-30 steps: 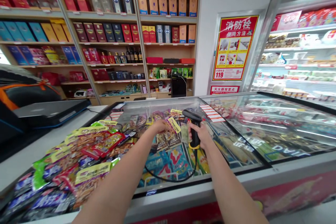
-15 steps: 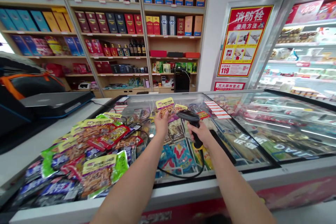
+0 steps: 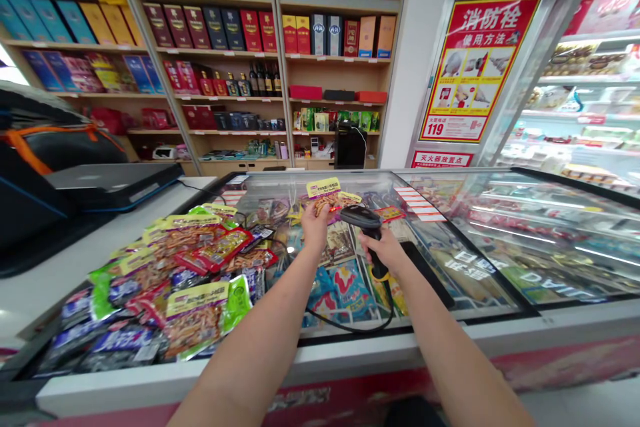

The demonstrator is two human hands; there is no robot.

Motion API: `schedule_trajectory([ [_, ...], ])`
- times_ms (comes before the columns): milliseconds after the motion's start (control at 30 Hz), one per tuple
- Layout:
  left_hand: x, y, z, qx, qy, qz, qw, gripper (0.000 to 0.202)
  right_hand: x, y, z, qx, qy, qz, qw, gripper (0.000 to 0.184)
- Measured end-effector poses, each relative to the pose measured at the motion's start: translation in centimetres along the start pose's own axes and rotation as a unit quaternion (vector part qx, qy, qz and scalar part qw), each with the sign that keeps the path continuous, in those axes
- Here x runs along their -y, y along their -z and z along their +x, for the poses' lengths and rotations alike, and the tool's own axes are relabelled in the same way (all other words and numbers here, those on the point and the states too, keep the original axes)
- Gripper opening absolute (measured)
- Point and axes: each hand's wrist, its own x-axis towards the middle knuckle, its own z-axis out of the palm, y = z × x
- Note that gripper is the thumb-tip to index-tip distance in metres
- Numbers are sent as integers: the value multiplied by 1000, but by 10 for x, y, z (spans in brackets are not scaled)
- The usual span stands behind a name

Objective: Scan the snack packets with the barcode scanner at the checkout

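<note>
My left hand (image 3: 315,228) is closed on a snack packet (image 3: 324,191) with a yellow label and brown contents, held above the freezer's glass top. In my right hand (image 3: 384,250) is a black barcode scanner (image 3: 361,217), its head turned left toward that packet. A small red glow shows on the packet beside my left fingers. From the scanner's handle a black cable (image 3: 350,329) loops down over the glass. Left of my left arm lies a heap of snack packets (image 3: 200,313) in yellow, red, green and dark blue.
The chest freezer (image 3: 350,360) has a glass top over frozen goods. A flat black object (image 3: 427,273) lies beside my right forearm. To the left, a dark flat device (image 3: 113,183) stands on a white counter (image 3: 30,300). Shelves of boxed bottles (image 3: 215,30) line the back wall.
The camera view has shifted slightly, so both hands appear a little further right. A red glow now shows on the held packet. Both grips stay the same.
</note>
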Motion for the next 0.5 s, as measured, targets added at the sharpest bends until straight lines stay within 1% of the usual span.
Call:
schedule_trajectory([
  [133,-3,-2,-3,15,31,-59,998,39,0,-1,0,-20,3,10,1000,38],
  [233,-6,-2,-6,27,45,-85,995,42,-1,0,2,-27,-2,12,1000,38],
  [400,-7,-3,-9,47,72,-91,992,43,-4,3,4,-51,8,-15,999,37],
  [500,-8,-4,-10,48,73,-91,992,42,-4,4,4,-57,10,-34,998,38],
])
